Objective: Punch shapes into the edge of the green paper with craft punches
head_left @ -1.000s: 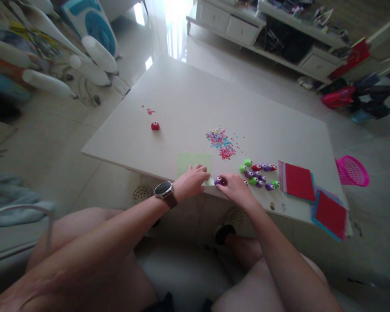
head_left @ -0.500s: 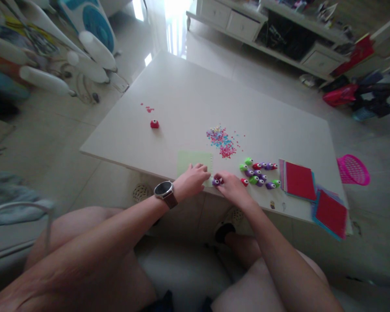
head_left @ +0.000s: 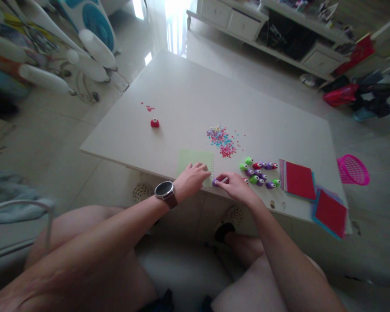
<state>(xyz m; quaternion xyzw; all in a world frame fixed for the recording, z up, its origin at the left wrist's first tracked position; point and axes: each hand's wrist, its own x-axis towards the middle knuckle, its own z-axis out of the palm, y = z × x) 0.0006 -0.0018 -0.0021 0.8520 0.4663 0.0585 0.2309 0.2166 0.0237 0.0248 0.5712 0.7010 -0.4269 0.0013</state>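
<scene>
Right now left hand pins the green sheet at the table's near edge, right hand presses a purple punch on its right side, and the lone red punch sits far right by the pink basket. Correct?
Not quite. The head view shows the lone red punch far left on the table, nowhere near the pink basket. The rest holds: left hand pins the green sheet, right hand presses the purple punch.

No text, label, brand or number can be read anywhere; the wristwatch (head_left: 163, 189) face shows dark and blank.

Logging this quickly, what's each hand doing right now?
Left hand: open, flat on the green paper.
Right hand: closed on a small purple punch.
</scene>
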